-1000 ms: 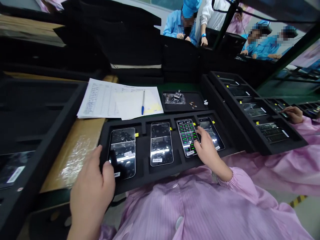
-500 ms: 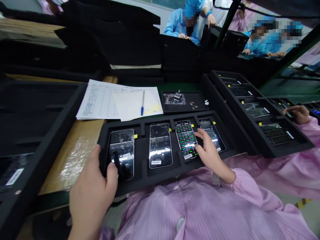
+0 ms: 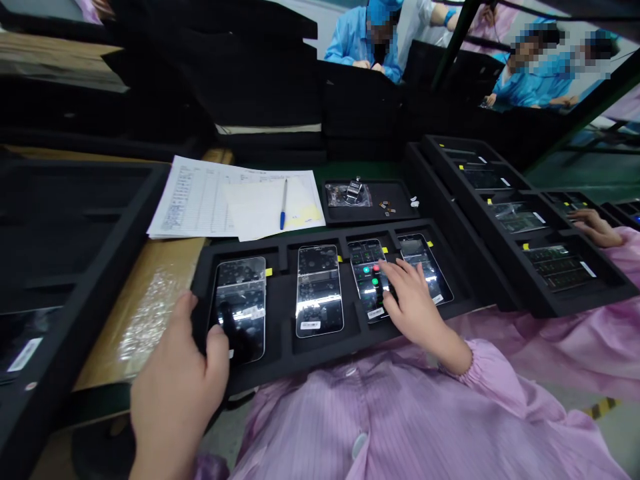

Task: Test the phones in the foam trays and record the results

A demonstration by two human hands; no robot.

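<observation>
R hand [image 3: 411, 308]: fingers spread, not gripping, tips on the lit glass screen of the third glossy black phone [image 3: 369, 278], showing green & red round dots; white label at its near end, text too small to read. L hand [image 3: 176, 393]: loosely curled over the near-left edge of the matte black foam tray w/ 4 rectangular slots [image 3: 285, 347], thumb on the dark mirror-like phone in the far-left slot [image 3: 239, 305]. Small yellow tabs by each slot. Far left: white printed sheets [image 3: 200, 197], print unreadable, w/ blue-capped pen [image 3: 283, 205] on top.
</observation>
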